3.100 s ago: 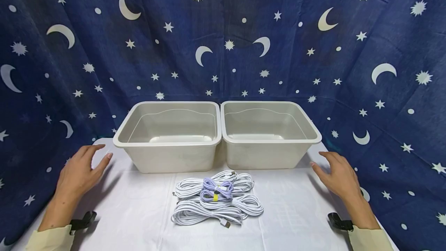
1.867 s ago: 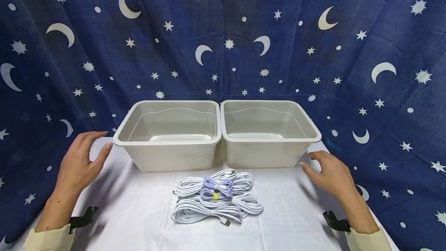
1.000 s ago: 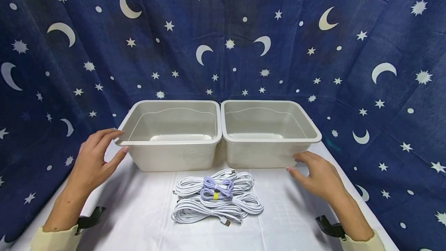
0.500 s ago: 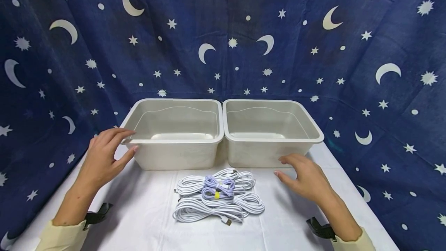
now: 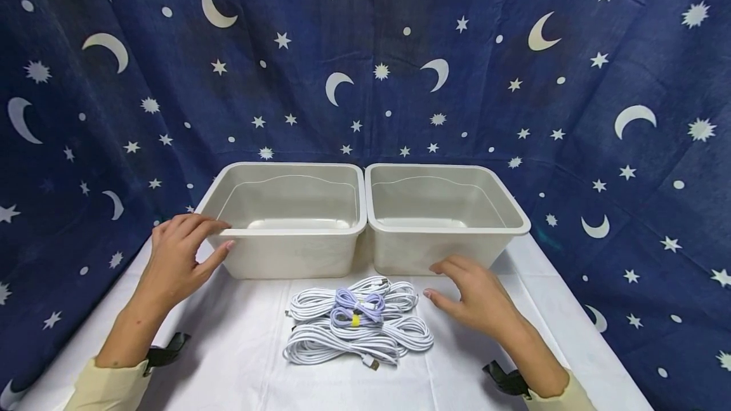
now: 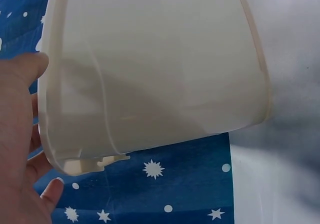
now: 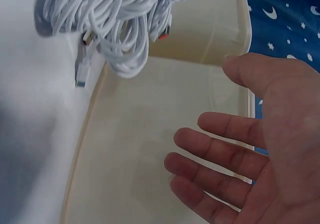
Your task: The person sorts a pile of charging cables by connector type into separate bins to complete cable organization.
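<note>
Centrally, nearest the viewer, a heap of coiled white cables (image 5: 365, 336) lies on the white cloth-covered tabletop (image 5: 240, 347), midway between its left and right edges. A coiled lavender cable (image 5: 344, 302) with a yellow tie (image 5: 355, 320) sits on top. Loose plugs, like the metal-tipped white plug (image 5: 368, 362), could snag neighbouring coils if one were lifted. The right hand (image 5: 476, 297), parted wide and empty, is just right. The left hand (image 5: 177, 265), thumb and fingers apart, is at the front left corner of a rectangular off-white plastic bin (image 5: 291, 255); contact is unclear, but a bump could shift it. A matching bin (image 5: 411, 249) stands beside it, near the far edge, before a navy moon-and-star curtain (image 5: 388, 97). No brand or writing is readable.
</note>
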The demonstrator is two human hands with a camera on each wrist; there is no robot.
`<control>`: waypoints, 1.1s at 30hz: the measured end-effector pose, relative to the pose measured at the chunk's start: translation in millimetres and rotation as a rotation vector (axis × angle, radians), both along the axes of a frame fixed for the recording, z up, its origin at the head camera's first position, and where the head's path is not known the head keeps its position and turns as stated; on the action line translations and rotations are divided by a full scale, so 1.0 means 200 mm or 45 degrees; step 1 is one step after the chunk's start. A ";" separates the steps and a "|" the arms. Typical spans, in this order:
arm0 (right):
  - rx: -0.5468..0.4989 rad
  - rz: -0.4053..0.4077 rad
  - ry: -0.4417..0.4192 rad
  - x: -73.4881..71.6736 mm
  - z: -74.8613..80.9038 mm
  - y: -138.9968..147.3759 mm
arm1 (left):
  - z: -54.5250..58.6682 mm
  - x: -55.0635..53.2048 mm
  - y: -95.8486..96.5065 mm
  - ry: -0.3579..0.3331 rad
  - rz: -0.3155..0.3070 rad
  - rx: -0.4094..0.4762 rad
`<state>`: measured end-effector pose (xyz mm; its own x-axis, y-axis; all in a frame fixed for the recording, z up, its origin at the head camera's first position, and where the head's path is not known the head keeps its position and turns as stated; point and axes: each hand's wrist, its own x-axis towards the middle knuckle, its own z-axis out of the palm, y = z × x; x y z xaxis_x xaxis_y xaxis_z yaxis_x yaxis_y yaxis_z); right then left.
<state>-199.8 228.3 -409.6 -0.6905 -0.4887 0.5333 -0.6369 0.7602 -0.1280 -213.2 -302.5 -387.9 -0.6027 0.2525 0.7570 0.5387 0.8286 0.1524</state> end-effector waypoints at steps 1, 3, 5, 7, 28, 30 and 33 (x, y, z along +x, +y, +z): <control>0.007 0.006 -0.006 0.00 0.00 -0.01 | 0.00 0.00 0.00 0.004 0.001 0.002; 0.021 0.019 -0.013 0.00 0.00 -0.04 | 0.00 0.00 0.00 0.009 -0.001 0.006; 0.027 0.040 -0.011 -0.01 0.00 -0.06 | 0.00 0.00 0.00 0.015 -0.006 0.011; 0.038 0.063 -0.008 -0.01 0.00 -0.09 | 0.00 -0.01 0.01 0.017 -0.010 0.017; 0.114 0.232 -0.112 0.02 0.01 -0.37 | 0.02 -0.03 0.04 0.049 -0.024 0.009; 0.117 0.253 -0.097 0.02 0.01 -0.39 | 0.02 -0.03 0.04 0.062 -0.028 0.007; 0.120 0.282 -0.081 0.02 0.01 -0.41 | 0.03 -0.03 0.05 0.077 -0.033 0.001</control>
<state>-195.1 145.4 -407.8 -0.5920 -0.6773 0.4368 -0.7821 0.6138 -0.1082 -219.6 -293.0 -382.1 -0.5490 0.2672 0.7920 0.5685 0.8140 0.1194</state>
